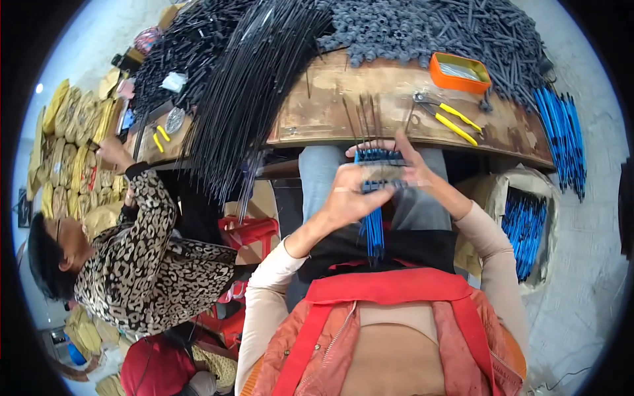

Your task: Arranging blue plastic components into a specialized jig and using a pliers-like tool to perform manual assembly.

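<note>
Above my lap, both hands are at a bundle of thin blue rods point(374, 232) with black fittings at the upper end. Several thin dark rods point(367, 120) stick up from it toward the table. My left hand point(353, 193) wraps the bundle from the left, its thumb across the front. On the other side my right hand point(415, 166) grips the upper end, thumb raised and some fingers behind. A blurred beige and dark band crosses the bundle between the hands; what it is I cannot make out.
On the wooden table point(323, 99) lie long black rods point(254, 92), grey plastic parts point(422, 26), an orange box point(460, 71) and yellow-handled pliers point(449, 119). More blue rods point(561, 138) lean at the right edge; others fill a sack point(525, 231). A co-worker point(145, 257) sits at left.
</note>
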The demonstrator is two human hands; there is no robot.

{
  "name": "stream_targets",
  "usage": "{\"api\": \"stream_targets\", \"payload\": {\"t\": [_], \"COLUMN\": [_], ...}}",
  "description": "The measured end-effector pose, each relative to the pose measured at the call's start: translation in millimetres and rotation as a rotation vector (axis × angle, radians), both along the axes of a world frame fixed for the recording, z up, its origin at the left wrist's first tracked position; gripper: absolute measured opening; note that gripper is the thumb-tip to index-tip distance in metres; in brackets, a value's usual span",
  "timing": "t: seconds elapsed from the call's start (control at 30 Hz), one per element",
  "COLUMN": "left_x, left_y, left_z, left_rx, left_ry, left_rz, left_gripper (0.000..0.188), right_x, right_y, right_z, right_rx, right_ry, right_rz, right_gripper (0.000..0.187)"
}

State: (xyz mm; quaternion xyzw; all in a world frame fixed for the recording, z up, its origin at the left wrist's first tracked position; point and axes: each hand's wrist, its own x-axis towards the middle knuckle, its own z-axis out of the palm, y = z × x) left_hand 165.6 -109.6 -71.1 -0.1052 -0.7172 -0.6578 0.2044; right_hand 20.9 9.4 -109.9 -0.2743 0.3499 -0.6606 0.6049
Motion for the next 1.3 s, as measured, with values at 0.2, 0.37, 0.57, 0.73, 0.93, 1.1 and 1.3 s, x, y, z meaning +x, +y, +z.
{"api": "stream_targets", "payload": {"t": [0.2,0.37,0.57,0.73,0.93,1.1,1.3], "left_x": [-29,-40,-44,-46,-28,-22,-61], "left_y": [-3,-11,-23,-24,-7,-42,-57], "left_z": [-21,-7,-13,8,-62,-28,-33], "left_rx": [0.402,0.324,0.184,0.101,1.335,-0.32,-0.618], "left_ry": [-0.172,-0.166,-0.18,-0.229,-0.013,-0.036,0.086], "left_rz": [-0.03,-0.044,0.023,0.06,0.277,0.6,0.207], "left_gripper": [0.022,0.02,0.023,0.038,0.035,0.063,0.06], "right_x": [16,13,-10,-21,-25,-24,-6], "right_y": [59,49,-4,-15,-30,-30,-21], "right_z": [-20,74,88,90,105,94,65], "right_rx": [0.323,-0.015,0.057,-0.003,0.108,0.277,-0.062], "right_ry": [0.298,1.181,1.255,0.988,1.054,1.086,1.197], "right_rz": [-0.505,-0.612,-0.249,-0.29,-0.314,-0.189,-0.309], "right_gripper": [0.06,0.042,0.026,0.025,0.025,0.026,0.021]}}
